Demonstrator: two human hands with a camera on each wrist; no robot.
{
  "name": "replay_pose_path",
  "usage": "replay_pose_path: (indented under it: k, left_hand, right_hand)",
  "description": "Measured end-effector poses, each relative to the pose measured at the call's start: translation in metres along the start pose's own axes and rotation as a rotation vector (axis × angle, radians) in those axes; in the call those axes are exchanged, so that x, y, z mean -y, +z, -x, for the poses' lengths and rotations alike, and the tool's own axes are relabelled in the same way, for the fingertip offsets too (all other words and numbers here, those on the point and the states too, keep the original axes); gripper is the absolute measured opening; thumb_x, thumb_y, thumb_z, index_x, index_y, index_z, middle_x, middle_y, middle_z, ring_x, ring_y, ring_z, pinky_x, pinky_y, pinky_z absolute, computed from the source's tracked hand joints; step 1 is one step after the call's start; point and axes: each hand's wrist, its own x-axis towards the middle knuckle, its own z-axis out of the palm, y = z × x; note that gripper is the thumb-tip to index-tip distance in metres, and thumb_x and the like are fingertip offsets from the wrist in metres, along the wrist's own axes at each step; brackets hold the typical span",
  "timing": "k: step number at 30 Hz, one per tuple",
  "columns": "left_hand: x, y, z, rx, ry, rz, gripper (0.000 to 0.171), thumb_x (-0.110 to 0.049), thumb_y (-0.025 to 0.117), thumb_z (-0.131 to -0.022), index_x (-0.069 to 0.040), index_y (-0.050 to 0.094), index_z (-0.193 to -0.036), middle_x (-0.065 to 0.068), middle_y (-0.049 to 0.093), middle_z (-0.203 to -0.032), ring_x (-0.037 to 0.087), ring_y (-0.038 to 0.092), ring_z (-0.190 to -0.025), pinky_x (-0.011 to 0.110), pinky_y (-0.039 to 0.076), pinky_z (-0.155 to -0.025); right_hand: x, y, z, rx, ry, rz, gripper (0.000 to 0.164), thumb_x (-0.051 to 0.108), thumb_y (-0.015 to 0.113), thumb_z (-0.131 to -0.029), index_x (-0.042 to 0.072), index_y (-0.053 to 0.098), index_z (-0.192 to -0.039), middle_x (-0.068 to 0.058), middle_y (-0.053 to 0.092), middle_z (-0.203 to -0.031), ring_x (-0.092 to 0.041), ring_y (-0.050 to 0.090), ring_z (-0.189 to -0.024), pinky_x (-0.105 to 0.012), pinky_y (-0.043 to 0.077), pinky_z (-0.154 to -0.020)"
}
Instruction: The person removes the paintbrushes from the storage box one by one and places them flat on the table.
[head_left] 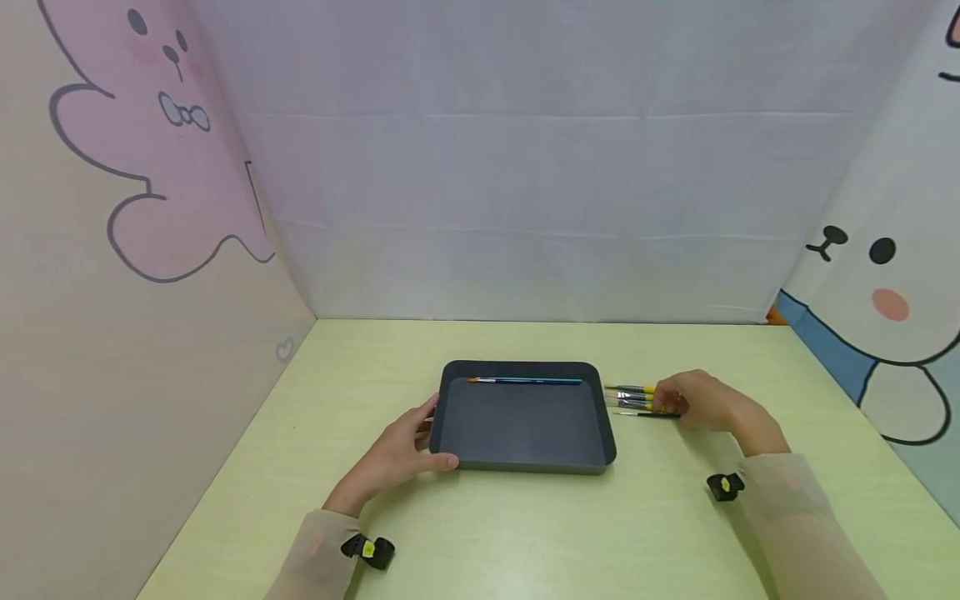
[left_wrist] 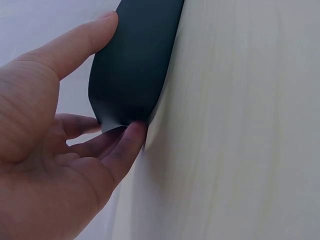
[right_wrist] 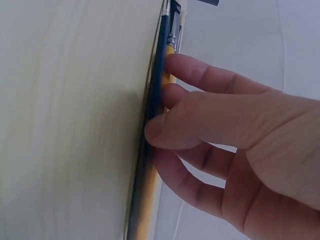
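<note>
My left hand [head_left: 401, 450] holds the front left corner of a dark grey rectangular tray [head_left: 525, 429], its thumb at the front wall and its fingers bent against the left side. In the tray, along the back, lies one paintbrush [head_left: 536, 382] with a blue handle and brown bristles pointing left. To the tray's right, several paintbrushes [head_left: 630, 397] lie side by side on the table, bristles toward the tray. Over their handles, my right hand [head_left: 701, 402] pinches a dark blue-handled paintbrush [right_wrist: 156, 90] between thumb and fingers. A yellow-handled paintbrush [right_wrist: 146, 205] lies right behind it, partly hidden.
The pale yellow-green table [head_left: 525, 533] ends at a white curtain [head_left: 525, 208] behind. Printed cartoon walls stand on the left [head_left: 187, 400] and right [head_left: 911, 400]. A small black wrist camera [head_left: 724, 487] sits at my right cuff, another [head_left: 369, 550] at my left.
</note>
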Motion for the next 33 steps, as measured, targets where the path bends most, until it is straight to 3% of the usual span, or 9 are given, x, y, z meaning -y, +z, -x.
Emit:
replay_pose_path:
  k: [13,26,33]
  left_hand:
    - [0.001,0.000,-0.001,0.000,-0.003,0.003,0.115,-0.033,0.093,-0.085,-0.013,0.020,-0.171,0.015,0.040,-0.167,0.037,0.051,-0.144,0.050,0.047,-0.119]
    - [0.002,-0.002,0.000,0.008,0.002,0.035,0.115,-0.031,0.094,-0.084,-0.015,0.020,-0.172,0.014,0.040,-0.167,0.038,0.050,-0.146,0.050,0.045,-0.120]
    - [0.001,-0.003,0.000,0.014,0.010,0.036,0.115,-0.031,0.093,-0.085,-0.013,0.019,-0.172,0.015,0.040,-0.167,0.039,0.049,-0.146,0.051,0.045,-0.120]
  right_hand:
    - [0.003,-0.007,0.000,-0.011,0.051,0.016,0.041,-0.021,0.070,-0.078,0.015,0.075,-0.098,0.003,0.065,-0.090,-0.016,0.054,-0.080,-0.029,0.050,-0.069]
    - [0.022,-0.013,-0.005,-0.116,-0.030,0.075,0.034,-0.011,0.078,-0.083,0.005,0.074,-0.113,-0.003,0.072,-0.102,-0.025,0.068,-0.092,-0.044,0.060,-0.081]
    - [0.033,-0.012,-0.005,-0.158,-0.025,0.071,0.042,-0.007,0.082,-0.085,0.001,0.070,-0.125,-0.014,0.072,-0.117,-0.033,0.068,-0.101,-0.049,0.059,-0.086]
